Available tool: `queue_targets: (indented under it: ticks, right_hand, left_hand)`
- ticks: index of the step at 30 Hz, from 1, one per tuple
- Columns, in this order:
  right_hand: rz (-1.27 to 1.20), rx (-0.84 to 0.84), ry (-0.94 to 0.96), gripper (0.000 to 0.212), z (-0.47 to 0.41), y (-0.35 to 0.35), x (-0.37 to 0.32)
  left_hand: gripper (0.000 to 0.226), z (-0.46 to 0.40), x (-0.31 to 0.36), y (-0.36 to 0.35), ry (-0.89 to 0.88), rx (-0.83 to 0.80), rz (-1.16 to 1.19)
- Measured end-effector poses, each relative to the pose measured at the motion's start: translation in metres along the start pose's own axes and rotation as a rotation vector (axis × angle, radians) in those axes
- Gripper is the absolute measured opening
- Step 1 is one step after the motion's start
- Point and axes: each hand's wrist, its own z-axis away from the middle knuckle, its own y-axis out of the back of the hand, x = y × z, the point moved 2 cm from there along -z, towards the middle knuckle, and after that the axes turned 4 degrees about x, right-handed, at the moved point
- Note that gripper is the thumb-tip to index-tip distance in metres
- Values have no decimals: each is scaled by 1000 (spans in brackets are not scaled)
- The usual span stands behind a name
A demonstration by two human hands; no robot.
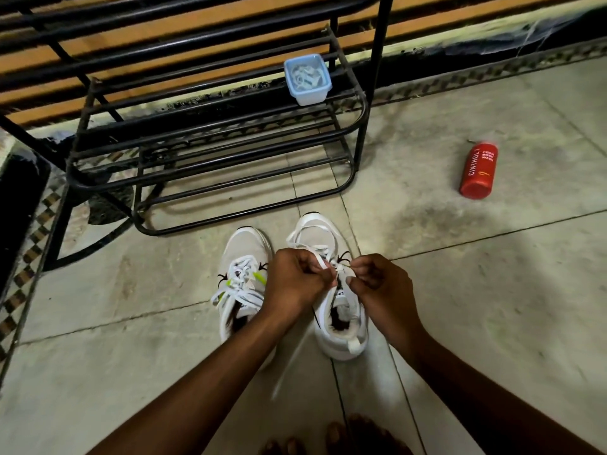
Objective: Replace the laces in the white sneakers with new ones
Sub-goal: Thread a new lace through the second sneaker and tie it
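Observation:
Two white sneakers stand side by side on the tiled floor, toes pointing away from me. The left sneaker [243,290] is laced, with white laces bunched over its tongue. Over the right sneaker [341,323] my left hand [295,280] pinches a white lace [320,262] with curled fingers. My right hand [377,280] pinches the lace at the eyelets on the shoe's right side. Loops of the lace lie over the toe, and one loose end [289,366] trails toward me across the floor.
A black metal shoe rack [213,152] stands just beyond the sneakers. A light blue plastic tub [307,78] holding white laces sits on its top shelf. A red bottle [479,170] lies on the floor at the right. My bare toes [331,438] show at the bottom edge.

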Motion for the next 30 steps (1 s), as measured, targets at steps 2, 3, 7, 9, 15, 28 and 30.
queue_targets:
  ticks: [2, 3, 7, 9, 15, 28, 30]
  right_hand:
    - [-12, -3, -24, 26, -1, -1, 2]
    - [-12, 0, -30, 26, -2, -1, 2]
    - [-18, 9, -54, 26, -3, -1, 4]
    - [-34, 5, -65, 26, -3, -1, 4]
    - [-43, -13, -56, 26, -2, -1, 2]
    - [-111, -37, 20, 41, 1, 0, 1]
    - [-99, -54, 37, 48, 1, 1, 1]
  left_hand:
    - [43, -1, 0, -1, -24, 39, -71]
    - [43, -2, -1, -2, -37, 45, -97]
    - [38, -5, -1, -1, -73, 30, -182]
    - [30, -5, 1, -1, -118, 9, -228]
    - [21, -3, 8, -4, -240, -7, -339]
    - [21, 0, 10, -8, -372, -37, -384]
    - [24, -4, 10, -9, -393, -71, -410]
